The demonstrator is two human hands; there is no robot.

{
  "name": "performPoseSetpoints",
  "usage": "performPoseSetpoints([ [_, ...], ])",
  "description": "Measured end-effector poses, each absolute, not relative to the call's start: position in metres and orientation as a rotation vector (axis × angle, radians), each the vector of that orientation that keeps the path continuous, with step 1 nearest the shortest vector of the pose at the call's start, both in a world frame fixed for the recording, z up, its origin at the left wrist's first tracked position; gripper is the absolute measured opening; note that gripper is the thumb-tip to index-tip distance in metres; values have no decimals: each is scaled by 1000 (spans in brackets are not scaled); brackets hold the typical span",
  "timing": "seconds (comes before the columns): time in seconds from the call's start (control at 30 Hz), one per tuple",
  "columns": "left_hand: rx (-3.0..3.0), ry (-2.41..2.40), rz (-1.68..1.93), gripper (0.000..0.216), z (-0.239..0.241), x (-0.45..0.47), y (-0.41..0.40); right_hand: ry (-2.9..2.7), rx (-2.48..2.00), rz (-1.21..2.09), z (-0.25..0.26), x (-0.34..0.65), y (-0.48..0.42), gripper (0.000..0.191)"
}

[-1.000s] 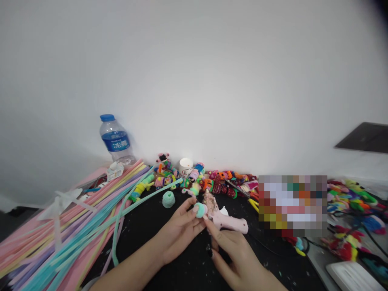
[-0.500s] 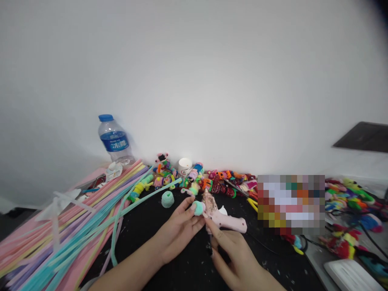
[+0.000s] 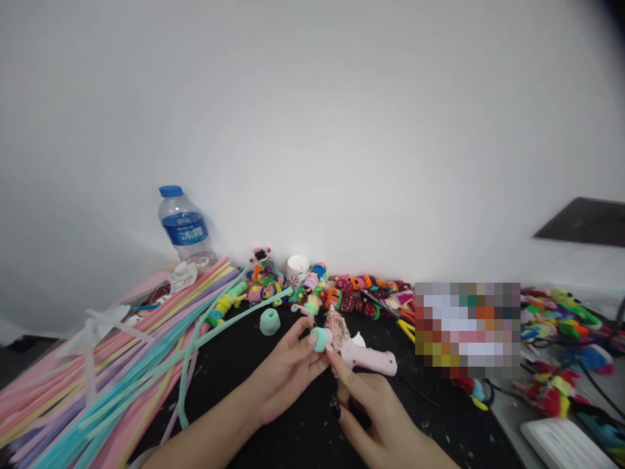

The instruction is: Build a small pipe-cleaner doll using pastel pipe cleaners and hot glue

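Note:
My left hand (image 3: 288, 368) pinches a small coiled pipe-cleaner piece (image 3: 321, 339), mint green with a pale pink end. My right hand (image 3: 375, 410) is just right of it; its index fingertip reaches the pink end, and the thumb stays apart below. Behind the fingers lies a pale pink glue gun (image 3: 371, 359) with a stained, crusted nozzle, its handle pointing right. Beyond my left hand, a mint-green pipe-cleaner coil (image 3: 269, 322) stands on the black mat (image 3: 234, 378).
Bundles of pastel pipe cleaners (image 3: 122, 365) spread across the left. Colourful pipe-cleaner figures (image 3: 351, 296) line the wall around a white paper cup (image 3: 297, 268). A water bottle (image 3: 184, 225) stands at back left. Cables and a white box (image 3: 561, 443) are at right, near a blurred patch.
The coiled piece has turned slightly in my left fingers, showing more of its pink end. Both hands stay in nearly the same place.

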State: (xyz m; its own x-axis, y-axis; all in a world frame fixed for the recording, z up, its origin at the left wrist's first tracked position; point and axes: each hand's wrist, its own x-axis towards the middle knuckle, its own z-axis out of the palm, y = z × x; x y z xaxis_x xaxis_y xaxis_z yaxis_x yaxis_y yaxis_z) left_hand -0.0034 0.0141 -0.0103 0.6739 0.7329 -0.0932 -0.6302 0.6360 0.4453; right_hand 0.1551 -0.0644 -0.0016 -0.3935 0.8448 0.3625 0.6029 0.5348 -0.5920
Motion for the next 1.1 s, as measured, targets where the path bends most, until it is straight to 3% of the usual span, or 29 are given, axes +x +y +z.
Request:
performPoseSetpoints([
  [1.1,505,351,786,14,-4,-6,11,-2140,-1143,407,0,155,-66,70],
])
